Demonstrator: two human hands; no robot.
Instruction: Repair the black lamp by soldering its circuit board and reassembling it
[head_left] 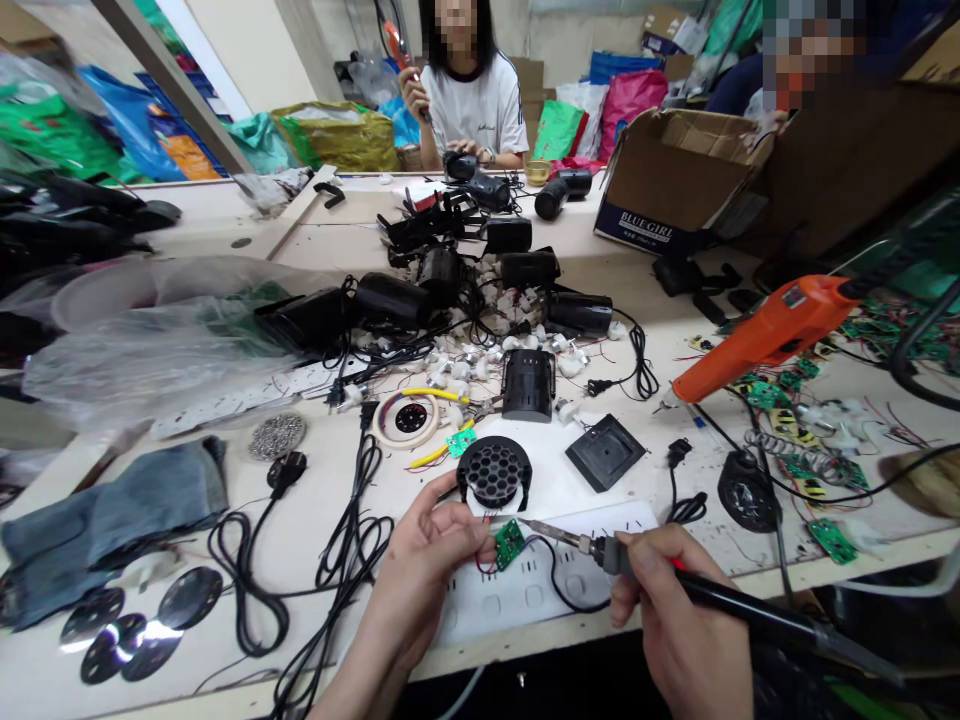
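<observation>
- The left hand (pixel 431 555) pinches a small green circuit board (pixel 509 543) between thumb and fingertips, just above a white power strip (pixel 525 590) at the near edge of the pale worktable (pixel 315 545).
- The right hand (pixel 675 600) is closed around the black handle of a soldering iron (pixel 600 548), whose tip points toward 9 o'clock and meets the board's upper edge.
- A black honeycomb grille (pixel 494 472) stands just beyond the board at 12 o'clock, thin wires running from it to the board.
- At 9 o'clock from the hands, black power cords (pixel 247 570) loop over the table; farther left lie a folded grey cloth (pixel 112 510) and shiny dark discs (pixel 127 630).
- At 2 o'clock from the board a flat black square plate (pixel 606 452) lies on the table, with a round black base (pixel 748 490) farther right.
- Past the grille sit a solder spool (pixel 409 418), yellow-handled pliers (pixel 442 425) and a black cylindrical housing (pixel 528 384).
- An orange glue gun (pixel 772 335) hangs at 2 o'clock over scattered green boards (pixel 787 385).
- Mid-table, black hair-dryer bodies (pixel 450 275) pile up amid small white parts; clear plastic bags (pixel 150 340) sprawl at 10 o'clock.
- Farther off, an open cardboard box (pixel 675 180) sits at 1 o'clock.
- At the far edge a person in a white shirt (pixel 480 105) sits holding up a tool; another person is partly seen at the upper right.
- Coloured sacks (pixel 337 135) crowd the back wall.
</observation>
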